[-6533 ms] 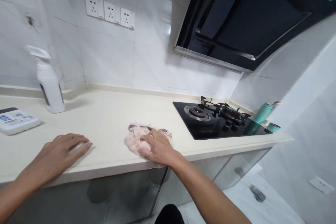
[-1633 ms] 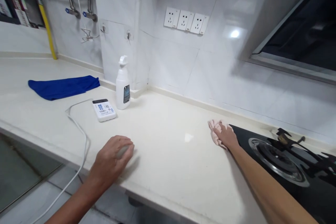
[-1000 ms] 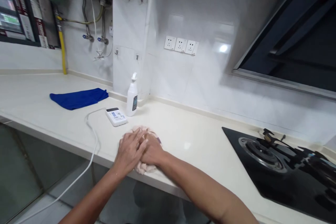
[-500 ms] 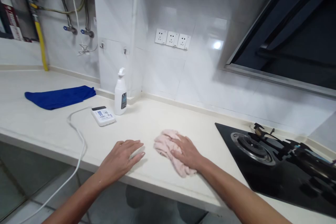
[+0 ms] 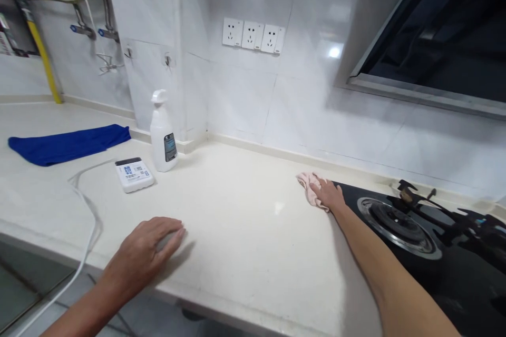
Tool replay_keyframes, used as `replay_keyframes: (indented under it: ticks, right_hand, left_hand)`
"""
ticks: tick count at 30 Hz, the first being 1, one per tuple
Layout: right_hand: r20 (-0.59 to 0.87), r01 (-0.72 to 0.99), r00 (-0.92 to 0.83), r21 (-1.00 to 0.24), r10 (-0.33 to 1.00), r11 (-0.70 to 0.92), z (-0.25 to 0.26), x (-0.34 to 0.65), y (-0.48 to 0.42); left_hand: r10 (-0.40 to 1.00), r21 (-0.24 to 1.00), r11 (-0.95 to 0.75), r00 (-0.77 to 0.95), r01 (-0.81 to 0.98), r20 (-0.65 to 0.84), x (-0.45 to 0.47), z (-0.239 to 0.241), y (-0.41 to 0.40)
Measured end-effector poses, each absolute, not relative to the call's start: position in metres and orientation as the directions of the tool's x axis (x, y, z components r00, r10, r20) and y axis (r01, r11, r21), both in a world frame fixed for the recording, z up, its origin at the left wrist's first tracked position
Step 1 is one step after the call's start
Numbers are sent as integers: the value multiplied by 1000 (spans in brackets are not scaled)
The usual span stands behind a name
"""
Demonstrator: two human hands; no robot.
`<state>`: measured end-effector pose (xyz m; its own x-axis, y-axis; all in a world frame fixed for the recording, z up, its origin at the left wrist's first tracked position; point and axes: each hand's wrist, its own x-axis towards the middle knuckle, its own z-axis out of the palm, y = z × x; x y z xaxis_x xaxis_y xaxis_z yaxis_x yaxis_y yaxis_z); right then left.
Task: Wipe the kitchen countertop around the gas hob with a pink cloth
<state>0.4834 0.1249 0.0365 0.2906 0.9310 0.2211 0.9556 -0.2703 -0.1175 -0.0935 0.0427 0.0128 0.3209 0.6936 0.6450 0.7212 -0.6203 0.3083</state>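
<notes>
Under my right hand (image 5: 331, 195) is a crumpled pale pink cloth (image 5: 310, 188), pressed on the cream countertop (image 5: 245, 231) beside the left edge of the black gas stove (image 5: 419, 279). The fingers lie over the cloth and hold it. My left hand (image 5: 148, 245) hovers just above the counter near its front edge, fingers slightly curved with a gap between thumb and fingers, holding nothing. Behind it lies a white box-shaped device (image 5: 134, 175) with a cable. A white spray bottle (image 5: 161, 134) stands upright next to that device.
A blue cloth (image 5: 67, 145) lies spread on the counter at the left, and a white cable (image 5: 89, 221) hangs over the front edge. Wall sockets (image 5: 253, 36) sit above the counter. The dark range hood (image 5: 438, 37) slants over the stove, whose left burner (image 5: 399, 226) has its grate off.
My right hand has slid the pink cloth right and toward the back, up to the stove's edge. My left hand stays over the counter, empty. The view has shifted right.
</notes>
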Motion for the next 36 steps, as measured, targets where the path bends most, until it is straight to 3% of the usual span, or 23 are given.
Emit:
replay_keyframes:
  ticks: [8, 16, 19, 23, 31, 34, 36]
  right_hand:
    - [222, 940, 336, -143, 915, -311, 34, 470, 116]
    - [216, 954, 292, -129, 932, -270, 34, 433, -2]
    - [241, 978, 185, -141, 953, -154, 31, 417, -66]
    - [308, 960, 101, -280, 946, -11, 25, 397, -150]
    - [372, 772, 440, -622, 817, -133, 21, 395, -280]
    - [290, 608, 680, -735, 673, -298, 32, 407, -290]
    - [332, 578, 755, -744, 565, -336, 39, 412, -277]
  left_hand:
    - [817, 404, -478, 224, 780, 532, -86, 29, 43]
    - [866, 427, -421, 216, 800, 451, -81, 41, 42]
    - [845, 379, -464, 272, 801, 461, -79, 43, 41]
    - [824, 343, -500, 314, 795, 471, -78, 43, 43]
    - [807, 310, -535, 365, 786, 465, -77, 39, 45]
    - [800, 311, -537, 358, 784, 481, -75, 37, 44]
    - [798, 327, -535, 338, 779, 499, -74, 37, 41]
